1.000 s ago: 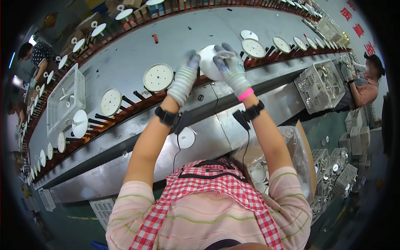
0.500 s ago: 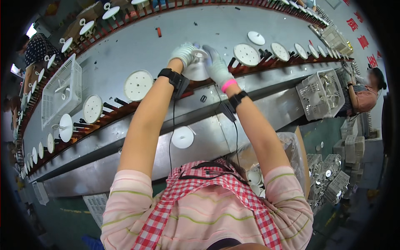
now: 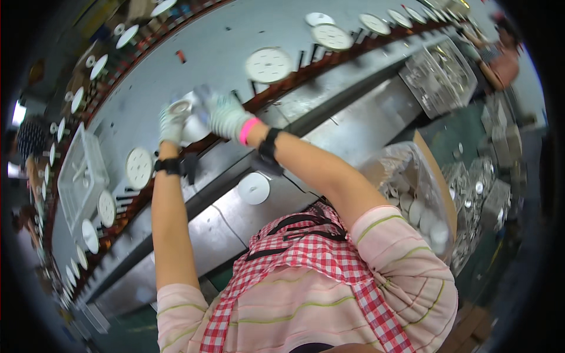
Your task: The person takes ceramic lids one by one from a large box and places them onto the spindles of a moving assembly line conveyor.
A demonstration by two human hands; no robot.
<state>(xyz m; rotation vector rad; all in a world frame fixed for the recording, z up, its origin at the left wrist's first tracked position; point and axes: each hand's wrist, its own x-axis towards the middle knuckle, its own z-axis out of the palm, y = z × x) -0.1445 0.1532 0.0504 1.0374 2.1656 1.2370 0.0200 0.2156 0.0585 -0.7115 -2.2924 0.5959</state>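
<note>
Both my hands, in white knitted gloves, are at a white disc (image 3: 193, 128) with a ring-shaped white part (image 3: 180, 107) on top, above the near conveyor. My left hand (image 3: 171, 122) has its fingers closed around the ring-topped part from the left side. From the right, my right hand (image 3: 225, 113) is closed at the same piece, its grey-blue fingertips smeared by motion. Where the fingers touch the piece is partly hidden. Another perforated white disc (image 3: 139, 168) stands on the conveyor to the left, and one more (image 3: 269, 65) to the right.
A white plastic basket (image 3: 82, 176) with some white parts sits on the grey table at left. One loose white disc (image 3: 253, 188) lies on the metal ledge before me. A lined carton (image 3: 435, 176) of white parts is at right, near a filled crate (image 3: 438, 76) and a co-worker (image 3: 500, 59).
My view has turned, and both hands with the ring-topped disc now appear farther left and lower. The hands stay together at that piece.
</note>
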